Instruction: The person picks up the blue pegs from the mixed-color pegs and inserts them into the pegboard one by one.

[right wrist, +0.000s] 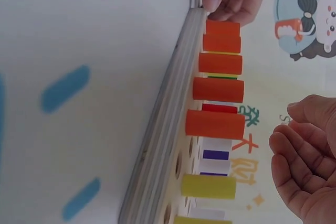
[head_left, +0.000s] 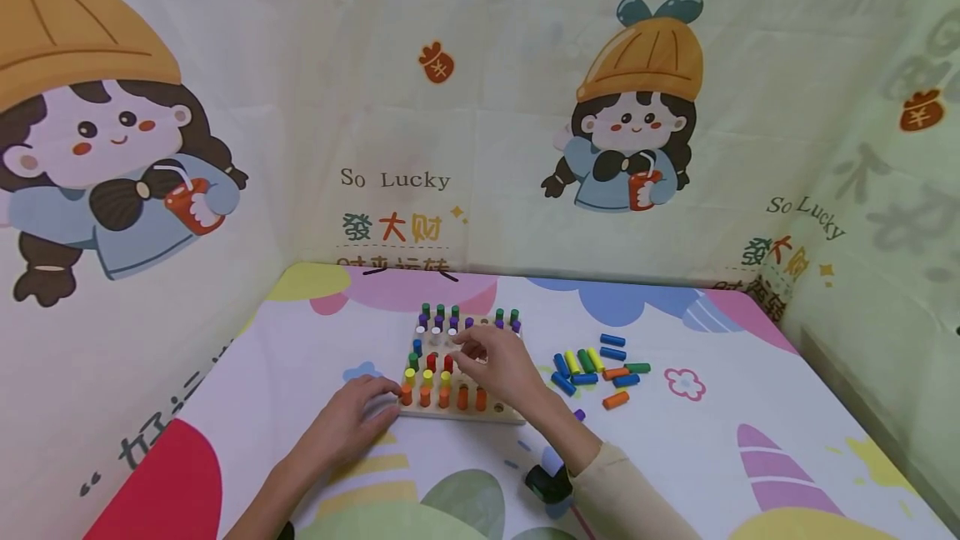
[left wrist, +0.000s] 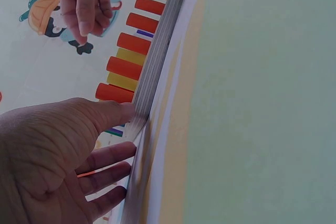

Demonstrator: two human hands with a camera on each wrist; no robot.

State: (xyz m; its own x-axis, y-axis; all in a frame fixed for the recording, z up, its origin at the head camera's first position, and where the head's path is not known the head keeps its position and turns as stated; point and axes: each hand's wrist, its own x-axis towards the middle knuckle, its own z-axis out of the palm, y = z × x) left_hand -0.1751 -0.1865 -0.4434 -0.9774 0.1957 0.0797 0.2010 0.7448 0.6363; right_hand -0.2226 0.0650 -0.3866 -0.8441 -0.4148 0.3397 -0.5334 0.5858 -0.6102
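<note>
A pegboard [head_left: 457, 417] of pale wood lies on the table with rows of coloured pegs upright in its holes. Its front row has orange pegs [head_left: 462, 398]; behind stand yellow pegs [head_left: 428, 378], red pegs [head_left: 431, 363], white pegs [head_left: 436, 337], purple pegs and green pegs. My left hand [head_left: 352, 415] touches the board's front left corner, thumb against the edge, fingers extended beside it. Above the board's middle hovers my right hand [head_left: 498, 365], fingers loosely bent; in the right wrist view no peg shows between thumb and fingers. It hides some holes behind it.
Right of the board lie several loose pegs: blue pegs [head_left: 612, 340], yellow pegs [head_left: 572, 362], a green peg [head_left: 637, 367] and an orange peg [head_left: 616, 400]. A purple peg [head_left: 579, 415] lies near my right forearm. A black object [head_left: 547, 483] is partly hidden by the sleeve.
</note>
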